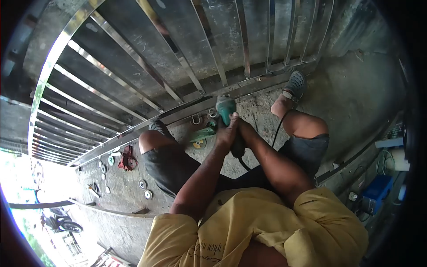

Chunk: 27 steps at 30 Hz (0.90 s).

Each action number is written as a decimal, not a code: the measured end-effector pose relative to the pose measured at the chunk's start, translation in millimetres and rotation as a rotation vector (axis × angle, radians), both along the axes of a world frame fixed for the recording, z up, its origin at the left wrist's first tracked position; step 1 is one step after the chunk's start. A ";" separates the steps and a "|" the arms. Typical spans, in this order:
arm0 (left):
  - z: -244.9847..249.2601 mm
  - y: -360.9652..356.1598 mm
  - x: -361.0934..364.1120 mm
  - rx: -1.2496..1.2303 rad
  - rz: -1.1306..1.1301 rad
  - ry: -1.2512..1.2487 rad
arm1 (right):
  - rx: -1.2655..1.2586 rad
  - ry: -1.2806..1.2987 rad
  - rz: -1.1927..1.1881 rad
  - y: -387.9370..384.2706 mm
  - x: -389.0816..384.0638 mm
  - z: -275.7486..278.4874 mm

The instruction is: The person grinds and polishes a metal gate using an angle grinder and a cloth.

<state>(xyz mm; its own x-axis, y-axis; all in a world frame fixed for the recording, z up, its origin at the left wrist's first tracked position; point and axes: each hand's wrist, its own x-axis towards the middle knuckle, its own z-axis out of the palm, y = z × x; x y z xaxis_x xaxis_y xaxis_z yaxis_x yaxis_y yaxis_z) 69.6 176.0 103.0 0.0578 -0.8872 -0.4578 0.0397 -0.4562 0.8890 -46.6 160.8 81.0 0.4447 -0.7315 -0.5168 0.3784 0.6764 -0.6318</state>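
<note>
A green angle grinder (227, 108) is held in front of me between my knees, its head close to the bottom rail of a shiny metal grille (178, 109). My left hand (226, 131) is wrapped around the left side of the grinder's body. Behind it, my right hand (244, 130) grips the body from the right, its fingers partly hidden. A black cord (243, 163) runs from the tool's rear end. Whether the grinder's disc touches the rail cannot be made out.
Several grinding discs (142, 183) lie on the concrete floor at left, near a dark red cloth (128, 159). Metal rings (196, 119) and a green piece (202, 134) lie by the rail. A blue box (377, 194) stands at right; a motorbike (66, 224) is far left.
</note>
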 end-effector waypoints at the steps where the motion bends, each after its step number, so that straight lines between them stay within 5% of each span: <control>1: 5.2 6.7 -7.4 -0.023 -0.011 0.010 | 0.039 -0.006 0.002 -1.3 -4.1 9.9; 7: 14.8 24.3 -5.0 -0.041 -0.101 0.108 | -0.107 0.055 0.047 -11.0 -13.2 -13.1; 10: -1.9 37.7 1.8 -0.057 -0.204 -0.184 | 0.151 0.287 0.172 -27.6 -5.7 -7.8; 11: -30.6 44.0 1.4 -0.094 -0.193 -0.099 | 0.145 0.309 0.096 -27.9 1.1 -21.7; 17: -37.0 66.8 18.9 0.103 -0.252 -0.276 | -0.062 0.525 0.012 -17.4 43.9 -57.8; 20: -53.2 73.0 32.8 0.001 -0.242 -0.533 | -0.295 0.465 0.063 -22.6 65.7 -65.7; 21: -24.2 66.0 47.6 -0.018 -0.341 -0.535 | -0.381 0.427 0.101 -27.8 69.0 -72.5; 23: 17.6 56.7 75.2 -0.141 -0.406 -0.535 | -0.164 0.447 0.084 -34.7 74.3 -69.4; 26: 52.6 40.4 95.3 -0.480 -0.290 -0.807 | -0.453 0.016 -0.046 -31.9 72.6 -70.8; 27: 82.2 30.2 112.3 -0.674 -0.339 -0.891 | -0.267 0.585 0.128 -35.8 71.8 -50.5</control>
